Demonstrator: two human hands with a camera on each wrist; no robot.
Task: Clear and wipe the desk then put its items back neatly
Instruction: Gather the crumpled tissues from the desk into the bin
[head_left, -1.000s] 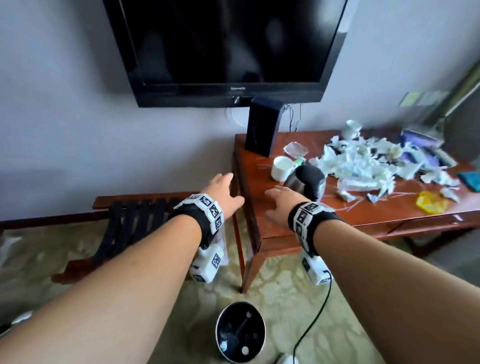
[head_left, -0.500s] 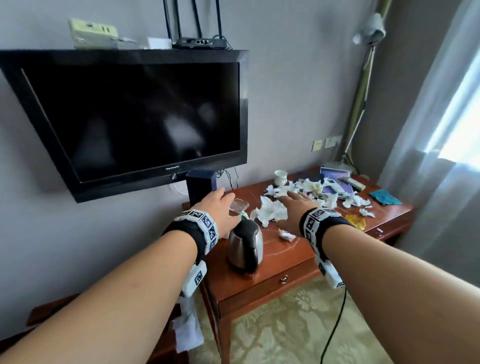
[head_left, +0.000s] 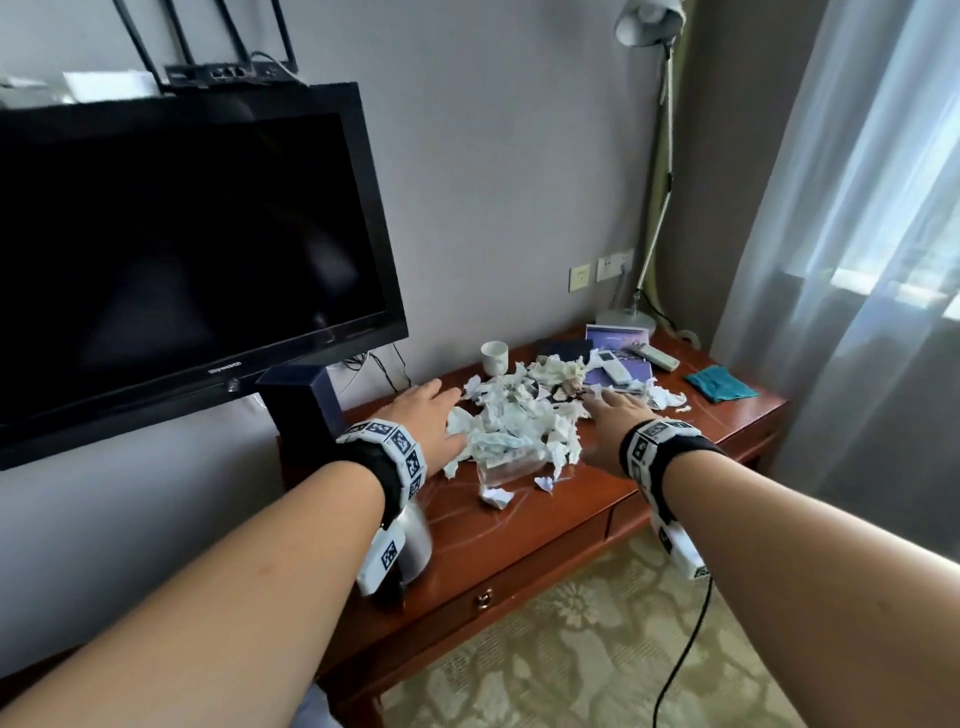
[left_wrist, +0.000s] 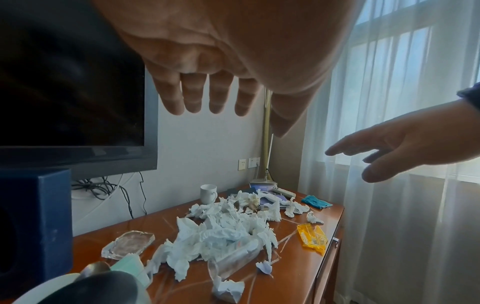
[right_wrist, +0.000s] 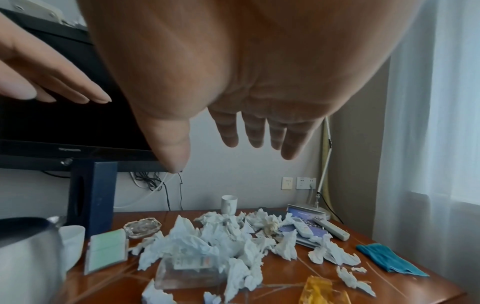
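A heap of crumpled white tissues (head_left: 514, 421) covers the middle of the brown wooden desk (head_left: 519, 540). My left hand (head_left: 426, 421) hovers palm down over the heap's left edge, fingers straight and holding nothing. My right hand (head_left: 613, 421) hovers the same way over its right edge. In the left wrist view the left hand (left_wrist: 215, 92) floats well above the tissues (left_wrist: 228, 228), with the right hand (left_wrist: 389, 148) spread beside it. The right wrist view shows the right hand (right_wrist: 246, 133) empty above the tissues (right_wrist: 221, 242) and a clear plastic box (right_wrist: 189, 271).
A white mug (head_left: 493, 357), remotes (head_left: 613, 369), a teal cloth (head_left: 719, 383) and a lamp base (head_left: 623, 318) sit at the back right. A steel kettle (head_left: 413, 540), glass ashtray (left_wrist: 130, 243), blue box (head_left: 304, 410) and yellow wrapper (right_wrist: 317, 292) also stand here. A TV (head_left: 182, 260) hangs at left.
The view has swung from the desk's left end toward its middle. Both hands have moved right and forward, from beside the kettle to over the tissue heap.
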